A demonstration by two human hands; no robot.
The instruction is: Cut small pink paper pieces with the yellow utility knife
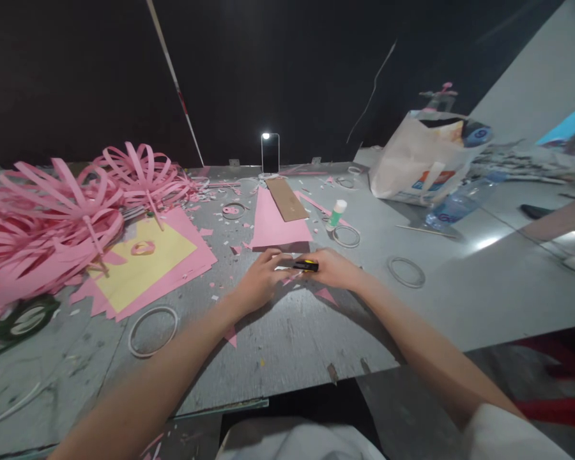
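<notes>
Above the near part of the table, my two hands meet around a black and yellow utility knife (306, 265). My right hand (334, 268) is closed on its handle. My left hand (261, 278) has curled fingers at the knife's pale front end; what they pinch is too small to make out. A sliver of pink paper shows just below the fingers. Just beyond the hands lies a pink paper sheet (275, 230), with a brown cardboard strip (287, 200) on top. To its right stands a glue stick (336, 214) with a white cap.
Pink paper-strip lanterns (76, 211) pile up at left, beside yellow paper (144, 275) on pink sheets. Green scissors (23, 324) lie near the left edge. A phone (270, 153) stands at the back. Rings, paper scraps, a plastic bag (412, 166) and a bottle (460, 204) also lie about.
</notes>
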